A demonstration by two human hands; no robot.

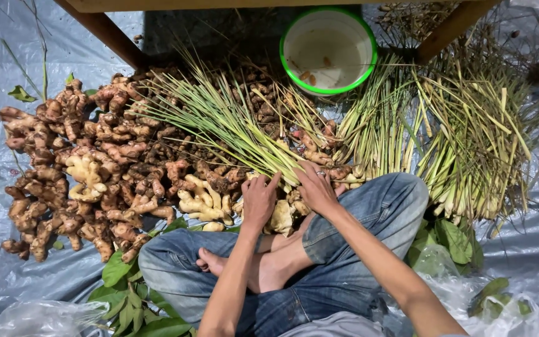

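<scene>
I sit cross-legged in blue jeans on a grey plastic sheet (7, 274). A bundle of green lemongrass stalks (219, 118) lies slanted across a wide heap of brown ginger roots (88, 168). My left hand (259, 201) rests fingers-down on the thick ends of the stalks. Beside it, my right hand (315, 186), with a ring on one finger, presses on the same stalk ends. Whether either hand actually grips the stalks is unclear.
A larger pile of lemongrass (463, 137) lies to the right. A white bucket with a green rim (328, 50) stands behind the heaps. Wooden legs (104, 31) cross at the top. Green leaves (126, 293) and clear plastic bags (45, 315) lie near my knees.
</scene>
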